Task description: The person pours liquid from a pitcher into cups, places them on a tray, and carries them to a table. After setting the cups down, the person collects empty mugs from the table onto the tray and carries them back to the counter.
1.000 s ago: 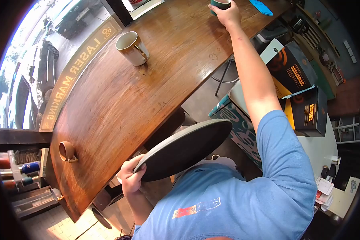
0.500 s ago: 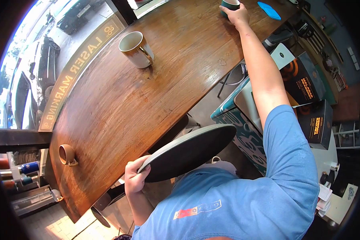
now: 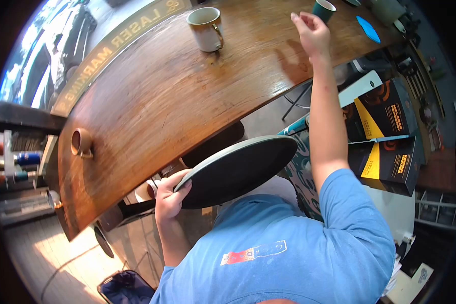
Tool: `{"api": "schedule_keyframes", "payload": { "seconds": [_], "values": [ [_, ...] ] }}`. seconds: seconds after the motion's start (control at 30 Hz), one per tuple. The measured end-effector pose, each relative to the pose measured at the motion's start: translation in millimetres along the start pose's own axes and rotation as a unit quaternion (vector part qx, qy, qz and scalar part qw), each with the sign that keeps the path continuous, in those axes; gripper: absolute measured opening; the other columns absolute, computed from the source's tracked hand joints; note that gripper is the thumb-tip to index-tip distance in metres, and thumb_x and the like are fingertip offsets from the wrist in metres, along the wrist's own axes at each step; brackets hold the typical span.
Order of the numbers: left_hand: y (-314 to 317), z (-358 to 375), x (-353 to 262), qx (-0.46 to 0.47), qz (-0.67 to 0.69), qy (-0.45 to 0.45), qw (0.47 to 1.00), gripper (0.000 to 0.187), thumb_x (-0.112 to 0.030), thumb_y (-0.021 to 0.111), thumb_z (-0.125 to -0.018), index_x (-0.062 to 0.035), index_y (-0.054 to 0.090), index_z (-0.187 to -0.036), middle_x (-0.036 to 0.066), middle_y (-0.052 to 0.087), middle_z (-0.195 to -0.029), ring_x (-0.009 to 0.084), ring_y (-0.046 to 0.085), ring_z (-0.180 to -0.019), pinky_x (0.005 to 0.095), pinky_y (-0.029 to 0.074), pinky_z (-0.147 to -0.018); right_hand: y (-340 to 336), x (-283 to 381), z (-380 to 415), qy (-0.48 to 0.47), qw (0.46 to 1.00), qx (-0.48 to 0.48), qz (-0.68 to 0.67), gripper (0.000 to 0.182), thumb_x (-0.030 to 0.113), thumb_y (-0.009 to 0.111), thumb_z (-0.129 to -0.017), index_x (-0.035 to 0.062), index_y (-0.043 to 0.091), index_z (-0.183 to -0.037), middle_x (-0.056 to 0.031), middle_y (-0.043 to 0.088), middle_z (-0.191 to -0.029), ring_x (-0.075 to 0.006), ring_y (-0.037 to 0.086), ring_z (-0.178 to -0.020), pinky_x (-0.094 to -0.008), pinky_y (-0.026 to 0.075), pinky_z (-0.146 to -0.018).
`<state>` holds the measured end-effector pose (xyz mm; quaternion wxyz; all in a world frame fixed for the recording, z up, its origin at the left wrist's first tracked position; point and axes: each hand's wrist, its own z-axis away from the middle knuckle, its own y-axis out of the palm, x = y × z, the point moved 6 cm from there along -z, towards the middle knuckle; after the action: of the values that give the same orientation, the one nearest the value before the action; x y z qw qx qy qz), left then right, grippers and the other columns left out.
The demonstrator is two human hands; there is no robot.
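Clearing cups from a wooden bench: your left hand grips the near rim of a round dark tray, fingers curled over its top edge and thumb hidden beneath, so the tray hangs tilted just off the bench's near edge, in front of your chest. Nothing rides on it yet.

Beyond the tray, the bench curves away. A small brown cup lies on its side well to the left of your left hand, close to the bench's end.

Farther out, your right hand hovers above the wood with the arm at full stretch, fingers loosely curled and partly open, holding nothing. The dark green cup stands just beyond those fingers, apart from them, upright. A white mug sits well to their left, and a blue flat item lies to their right.

The step in hand looks like the reach for the green cup. Your next move calls for closing the gap, wrapping the fingers round the cup's wall, and levelling the tray before it carries anything.
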<state>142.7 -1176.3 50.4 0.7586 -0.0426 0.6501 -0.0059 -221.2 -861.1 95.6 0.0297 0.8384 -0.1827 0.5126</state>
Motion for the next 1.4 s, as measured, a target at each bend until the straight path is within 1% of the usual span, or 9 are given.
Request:
{"api": "schedule_keyframes", "payload": {
  "seconds": [0.13, 0.37, 0.7, 0.77, 0.8, 0.97, 1.2, 1.3, 1.4],
  "values": [
    [6, 28, 1, -0.037, 0.013, 0.013, 0.999, 0.025, -0.004, 0.057, -0.085, 0.0082, 0.061, -0.106, 0.004, 0.063, -0.086, 0.0085, 0.055, -0.081, 0.0216, 0.042, -0.075, 14, 24, 66, 0.000, 0.995, 0.070, 0.069, 0.033, 0.027, 0.074, -0.076, 0.0009, 0.066, -0.095, -0.0071, 0.068, -0.084, -0.0143, 0.062, -0.073, -0.0284, 0.050, -0.069],
    [34, 134, 14, -0.248, 0.068, 0.010, 0.966, 0.027, -0.007, 0.056, -0.090, 0.0082, 0.059, -0.112, -0.005, 0.054, -0.080, 0.0027, 0.044, -0.073, 0.0174, 0.035, -0.066, 23, 65, 145, 0.024, 0.972, 0.207, -0.111, 0.024, 0.022, 0.071, -0.081, 0.0009, 0.067, -0.093, -0.0009, 0.065, -0.079, -0.0044, 0.054, -0.065, -0.0189, 0.043, -0.058],
    [108, 340, 71, -0.604, 0.167, 0.090, 0.774, 0.015, -0.015, 0.057, -0.091, -0.0022, 0.060, -0.083, -0.007, 0.048, -0.074, 0.0033, 0.036, -0.067, 0.0186, 0.027, -0.064, 17, 85, 309, 0.010, 0.880, 0.406, -0.247, 0.018, 0.018, 0.065, -0.089, 0.0012, 0.065, -0.093, 0.0008, 0.062, -0.078, -0.0028, 0.052, -0.067, -0.0167, 0.041, -0.061],
    [122, 389, 89, -0.651, 0.192, 0.139, 0.721, 0.016, -0.017, 0.058, -0.091, -0.0024, 0.063, -0.088, -0.004, 0.057, -0.080, 0.0054, 0.048, -0.072, 0.0198, 0.035, -0.069, 22, 97, 349, 0.066, 0.845, 0.455, -0.274, 0.020, 0.019, 0.062, -0.091, 0.0003, 0.064, -0.095, -0.0005, 0.062, -0.081, -0.0046, 0.054, -0.070, -0.0185, 0.043, -0.065],
    [136, 390, 60, -0.666, 0.220, 0.160, 0.695, 0.018, -0.019, 0.059, -0.090, -0.0033, 0.064, -0.097, 0.001, 0.064, -0.092, 0.0107, 0.058, -0.085, 0.0241, 0.043, -0.080, 25, 105, 371, 0.090, 0.804, 0.509, -0.294, 0.023, 0.021, 0.057, -0.094, -0.0008, 0.064, -0.097, -0.0019, 0.063, -0.084, -0.0063, 0.056, -0.075, -0.0201, 0.044, -0.069],
    [170, 483, 110, -0.734, 0.248, 0.242, 0.584, 0.024, -0.020, 0.060, -0.090, -0.0036, 0.063, -0.107, 0.005, 0.064, -0.104, 0.0153, 0.060, -0.096, 0.0303, 0.045, -0.088, 21, 161, 481, 0.113, 0.633, 0.662, -0.385, 0.030, 0.024, 0.042, -0.100, -0.0012, 0.058, -0.107, 0.0049, 0.055, -0.085, -0.0027, 0.046, -0.079, -0.0171, 0.037, -0.072],
    [184, 578, 118, -0.809, 0.234, 0.214, 0.495, 0.029, -0.024, 0.059, -0.092, -0.0020, 0.060, -0.111, 0.005, 0.061, -0.110, 0.0151, 0.056, -0.102, 0.0303, 0.044, -0.090, 20, 240, 592, 0.086, 0.631, 0.682, -0.359, 0.030, 0.025, 0.041, -0.101, 0.0006, 0.057, -0.093, 0.0080, 0.047, -0.078, -0.0011, 0.038, -0.072, -0.0175, 0.033, -0.064],
    [175, 623, 143, -0.820, 0.222, 0.123, 0.513, 0.031, -0.029, 0.058, -0.093, -0.0018, 0.060, -0.108, 0.003, 0.060, -0.106, 0.0115, 0.053, -0.102, 0.0285, 0.041, -0.091, 21, 267, 634, 0.065, 0.628, 0.682, -0.369, 0.031, 0.025, 0.043, -0.100, -0.0007, 0.059, -0.095, 0.0084, 0.047, -0.074, -0.0015, 0.039, -0.069, -0.0179, 0.033, -0.063],
    [156, 655, 156, -0.818, 0.280, 0.191, 0.465, 0.032, -0.032, 0.058, -0.093, -0.0024, 0.060, -0.105, 0.002, 0.059, -0.104, 0.0091, 0.051, -0.100, 0.0274, 0.039, -0.091, 23, 279, 677, 0.092, 0.624, 0.687, -0.361, 0.032, 0.026, 0.043, -0.101, -0.0003, 0.059, -0.098, 0.0047, 0.054, -0.086, -0.0025, 0.046, -0.081, -0.0189, 0.038, -0.075]
  ]
}}
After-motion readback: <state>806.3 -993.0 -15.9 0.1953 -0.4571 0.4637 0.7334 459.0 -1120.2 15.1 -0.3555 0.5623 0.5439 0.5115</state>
